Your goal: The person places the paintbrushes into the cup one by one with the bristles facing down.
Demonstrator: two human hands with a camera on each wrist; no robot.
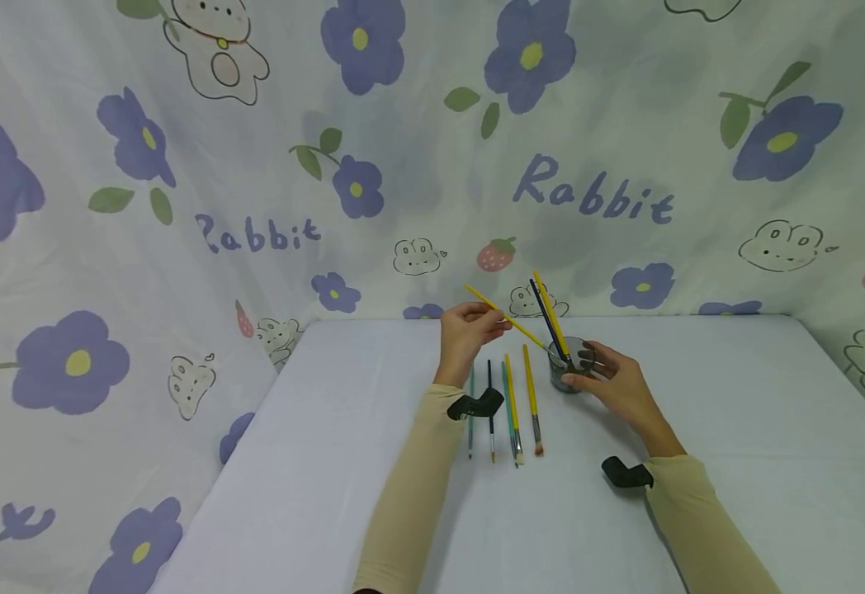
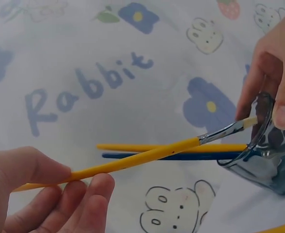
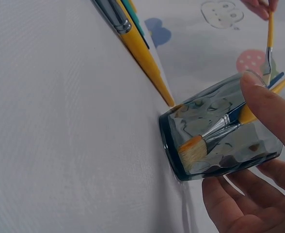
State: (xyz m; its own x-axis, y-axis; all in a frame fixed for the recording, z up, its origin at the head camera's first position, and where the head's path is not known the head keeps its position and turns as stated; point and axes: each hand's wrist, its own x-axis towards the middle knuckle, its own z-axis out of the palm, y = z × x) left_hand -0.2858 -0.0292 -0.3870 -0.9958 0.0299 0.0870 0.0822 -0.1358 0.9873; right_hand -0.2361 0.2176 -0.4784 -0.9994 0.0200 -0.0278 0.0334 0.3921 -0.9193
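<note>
My left hand (image 1: 470,332) pinches a yellow paintbrush (image 2: 157,154) by its handle, thumb above and fingers below. The brush slants down, its flat pale bristles right at the rim of a smoky glass cup (image 3: 220,141). Around the cup's side curl the thumb and fingers of my right hand (image 1: 621,381). Inside the cup lean a dark blue paintbrush (image 1: 546,318) and a yellow one (image 1: 551,313), bristles down; the right wrist view shows their bristles (image 3: 193,153) near the bottom.
Left of the cup, several paintbrushes lie side by side on the white tabletop (image 1: 314,462), among them a yellow one (image 1: 530,384), a dark one (image 1: 490,404) and a teal one (image 1: 471,417). Behind the table hangs a printed cloth (image 1: 432,165) with flowers and rabbits.
</note>
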